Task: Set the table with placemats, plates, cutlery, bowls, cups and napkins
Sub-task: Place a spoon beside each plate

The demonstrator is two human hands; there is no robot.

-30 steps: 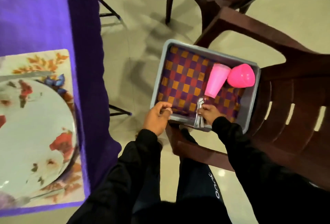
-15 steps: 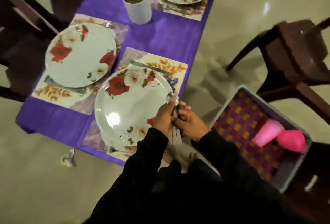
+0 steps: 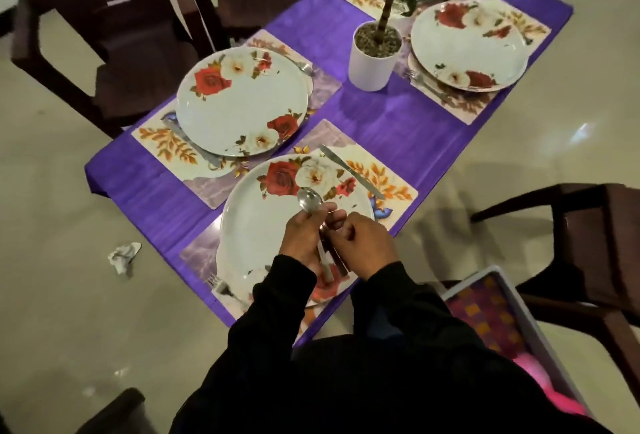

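A: Spoons (image 3: 310, 201), a small bunch of them, sit in both hands at centre frame, above the near plate (image 3: 263, 222).

B: Who holds what?

A: The left hand (image 3: 304, 236) has its fingers curled round the stems, one bowl sticking up past the thumb. The right hand (image 3: 367, 243) pinches the same bunch lower down, fingers bent in tight. How many spoons there are, I cannot tell.

B: How will they handle?

A: My guess: light, stiff, smooth metal, so they slide against each other. Best to take one by the middle of the stem and peel it off while the other hand keeps the rest clamped.

B: Any risk?

A: A dropped spoon could clatter on the plate, which looks breakable. Lay it down flat, not from a height.

B: Where does it go?

A: Probably on the near placemat (image 3: 388, 177), at right of centre, where a knife (image 3: 349, 170) already lies beside the plate. A fork (image 3: 221, 286) lies at the plate's lower left.

B: And the rest of the table?

A: A second plate (image 3: 242, 101) sits at upper left, a third (image 3: 467, 45) at upper right, with a potted plant (image 3: 375, 52) between. The bin (image 3: 540, 326) at lower right holds pink things, probably cups; no bowls, cups or napkins are out yet.
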